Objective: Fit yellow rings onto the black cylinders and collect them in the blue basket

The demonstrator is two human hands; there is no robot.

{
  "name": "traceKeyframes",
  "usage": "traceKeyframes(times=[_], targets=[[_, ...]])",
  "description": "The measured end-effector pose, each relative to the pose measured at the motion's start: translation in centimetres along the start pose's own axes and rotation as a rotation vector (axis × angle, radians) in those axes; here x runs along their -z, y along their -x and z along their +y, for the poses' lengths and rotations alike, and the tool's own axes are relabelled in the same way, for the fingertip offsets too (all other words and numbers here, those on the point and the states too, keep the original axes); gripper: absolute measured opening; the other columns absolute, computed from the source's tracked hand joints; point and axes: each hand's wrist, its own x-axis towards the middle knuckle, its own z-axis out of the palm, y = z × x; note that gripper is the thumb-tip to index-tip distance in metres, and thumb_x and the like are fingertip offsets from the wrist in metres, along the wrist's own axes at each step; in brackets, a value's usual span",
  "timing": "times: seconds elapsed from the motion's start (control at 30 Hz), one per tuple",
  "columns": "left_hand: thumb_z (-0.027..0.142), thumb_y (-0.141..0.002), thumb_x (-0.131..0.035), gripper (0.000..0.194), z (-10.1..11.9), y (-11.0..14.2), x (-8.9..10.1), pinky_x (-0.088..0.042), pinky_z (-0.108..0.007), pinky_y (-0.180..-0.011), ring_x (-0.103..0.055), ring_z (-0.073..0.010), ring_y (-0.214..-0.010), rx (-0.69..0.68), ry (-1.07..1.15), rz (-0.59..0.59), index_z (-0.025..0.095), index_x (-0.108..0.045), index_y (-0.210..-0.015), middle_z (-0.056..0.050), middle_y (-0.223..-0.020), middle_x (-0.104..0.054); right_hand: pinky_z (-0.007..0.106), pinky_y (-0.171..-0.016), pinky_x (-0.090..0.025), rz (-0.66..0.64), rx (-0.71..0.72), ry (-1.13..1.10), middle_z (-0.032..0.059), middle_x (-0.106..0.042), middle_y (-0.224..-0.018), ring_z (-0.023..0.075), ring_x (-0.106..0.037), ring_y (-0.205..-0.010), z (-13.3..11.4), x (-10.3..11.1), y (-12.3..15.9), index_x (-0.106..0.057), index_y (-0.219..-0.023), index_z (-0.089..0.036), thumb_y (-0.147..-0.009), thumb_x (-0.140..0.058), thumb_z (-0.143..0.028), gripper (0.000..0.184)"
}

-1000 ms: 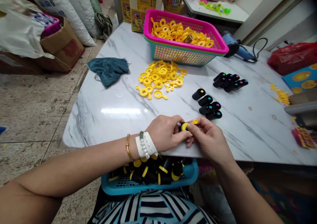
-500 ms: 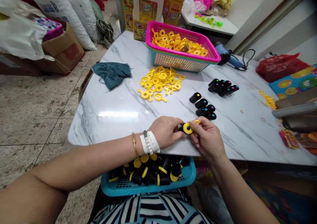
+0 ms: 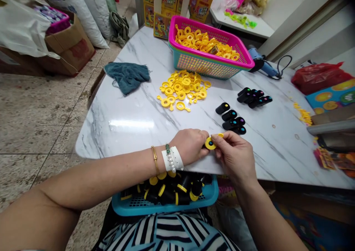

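My left hand (image 3: 190, 145) is wrapped round a small black cylinder, which its fingers now mostly hide. My right hand (image 3: 235, 151) pinches a yellow ring (image 3: 210, 143) with a tab, pressed against the cylinder's end; a dark centre with a blue dot shows through its hole. Both hands are close together above the table's near edge. Just beyond them lie several black cylinders (image 3: 229, 115) with coloured dots on their ends. A loose pile of yellow rings (image 3: 181, 86) sits farther back. Below my wrists, a blue basket (image 3: 166, 208) holds several black cylinders with yellow ends.
At the back of the marble-patterned table (image 3: 133, 110) stands a pink-rimmed basket (image 3: 210, 69) full of yellow rings. A teal cloth (image 3: 127, 77) lies on the left. More black cylinders (image 3: 253, 96), a blue tool (image 3: 266, 67) and a red bag (image 3: 317, 77) are on the right.
The left hand has turned and closed further round the black cylinder, hiding more of it. The right hand keeps its pinch on the yellow ring. The view has shifted slightly.
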Motion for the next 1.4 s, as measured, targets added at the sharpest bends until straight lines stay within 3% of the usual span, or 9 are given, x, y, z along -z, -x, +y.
traceKeyframes(times=[0.17, 0.33, 0.5, 0.67, 0.83, 1.13, 1.4], targets=[[0.032, -0.080, -0.061, 0.018, -0.3, 0.0, 0.2, -0.045, -0.030, -0.062, -0.064, -0.0211, -0.071, 0.013, 0.077, 0.018, 0.015, -0.062, -0.086, -0.005, -0.076, -0.068, 0.015, -0.033, -0.024, -0.039, 0.010, 0.054, -0.0075, -0.048, -0.041, 0.0049, -0.037, -0.033, -0.3, -0.1, -0.1, -0.059, -0.071, -0.018, -0.076, -0.077, -0.040, 0.029], [0.042, -0.082, -0.061, 0.027, -0.1, 0.2, 1.2, -0.040, -0.025, -0.057, -0.057, -0.0134, -0.058, 0.072, 0.346, 0.013, 0.015, -0.065, -0.084, 0.000, -0.065, -0.064, 0.018, -0.036, -0.040, -0.126, 0.018, 0.024, -0.0057, -0.058, -0.047, 0.0083, -0.049, -0.034, -0.2, 0.1, 0.1, -0.055, -0.076, -0.020, -0.081, -0.073, -0.041, 0.028], [0.039, -0.088, -0.057, 0.025, -0.4, -0.4, 2.0, -0.038, -0.022, -0.058, -0.053, -0.0102, -0.058, 0.099, 0.445, -0.040, 0.016, -0.063, -0.080, 0.002, -0.065, -0.062, 0.021, -0.040, -0.046, -0.141, 0.047, 0.019, -0.0048, -0.059, -0.049, 0.0107, -0.055, -0.037, 0.1, 0.0, 0.1, -0.053, -0.078, -0.021, -0.085, -0.068, -0.043, 0.027], [0.044, -0.080, -0.068, 0.031, -0.9, -0.1, 1.6, -0.038, -0.023, -0.057, -0.054, -0.0119, -0.059, 0.007, 0.400, -0.090, 0.015, -0.063, -0.091, 0.002, -0.066, -0.061, 0.018, -0.033, -0.037, -0.173, 0.047, -0.022, -0.0072, -0.053, -0.045, 0.0091, -0.047, -0.032, 0.6, 0.1, -0.1, -0.050, -0.079, -0.023, -0.087, -0.065, -0.044, 0.027], [0.030, -0.081, -0.068, 0.020, -1.2, 0.1, 0.9, -0.040, -0.023, -0.060, -0.058, -0.0132, -0.062, -0.023, 0.318, -0.032, 0.015, -0.066, -0.094, 0.001, -0.068, -0.065, 0.015, -0.030, -0.021, -0.132, 0.040, -0.074, -0.0089, -0.047, -0.045, 0.0043, -0.035, -0.031, 0.5, 0.1, -0.1, -0.050, -0.073, -0.021, -0.084, -0.070, -0.041, 0.030], [0.029, -0.082, -0.068, 0.018, -1.1, 0.0, 0.8, -0.040, -0.022, -0.061, -0.060, -0.0135, -0.063, -0.033, 0.317, -0.038, 0.016, -0.068, -0.093, 0.000, -0.070, -0.068, 0.017, -0.033, -0.022, -0.069, -0.003, -0.094, -0.0074, -0.050, -0.054, 0.0032, -0.033, -0.035, 0.5, -0.2, -0.2, -0.054, -0.071, -0.019, -0.079, -0.075, -0.039, 0.030], [0.025, -0.085, -0.062, 0.011, -1.0, 0.1, 1.1, -0.039, -0.023, -0.059, -0.059, -0.0135, -0.062, -0.063, 0.291, -0.062, 0.016, -0.068, -0.089, -0.001, -0.072, -0.068, 0.018, -0.033, -0.024, -0.067, 0.079, 0.022, -0.0059, -0.052, -0.056, 0.0050, -0.040, -0.035, 0.7, -0.1, 0.1, -0.054, -0.074, -0.020, -0.084, -0.070, -0.040, 0.027]])
